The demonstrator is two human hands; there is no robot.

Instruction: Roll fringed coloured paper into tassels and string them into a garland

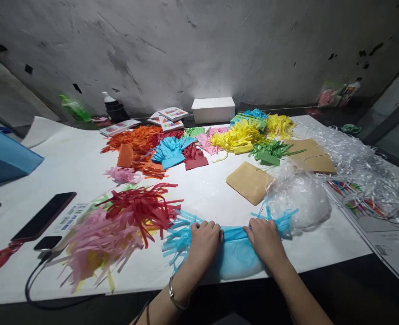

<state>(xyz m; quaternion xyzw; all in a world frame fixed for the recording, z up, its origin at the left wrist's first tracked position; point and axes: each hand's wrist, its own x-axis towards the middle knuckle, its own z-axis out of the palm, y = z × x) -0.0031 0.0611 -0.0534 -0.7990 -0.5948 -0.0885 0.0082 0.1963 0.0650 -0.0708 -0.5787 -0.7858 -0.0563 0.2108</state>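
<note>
A sheet of blue tissue paper (238, 257) with fringed ends lies at the table's near edge. My left hand (205, 241) is closed on its upper edge, left of the middle, with the fingers curled over the paper. On the right, my right hand (266, 237) grips the same edge, thumb and fingers pressed together. Between the hands the edge forms a gathered, darker band. Blue strips fan out past my left hand, and more stick out beyond my right hand, touching a crumpled clear plastic bag (297, 198).
Red fringe (141, 205) and pink fringe (101, 239) lie to the left, near a phone (44, 216). Orange, blue and yellow fringed paper bundles (240, 135) line the back before a white box (213, 110). A brown envelope (248, 183) and white string (358, 158) are farther right.
</note>
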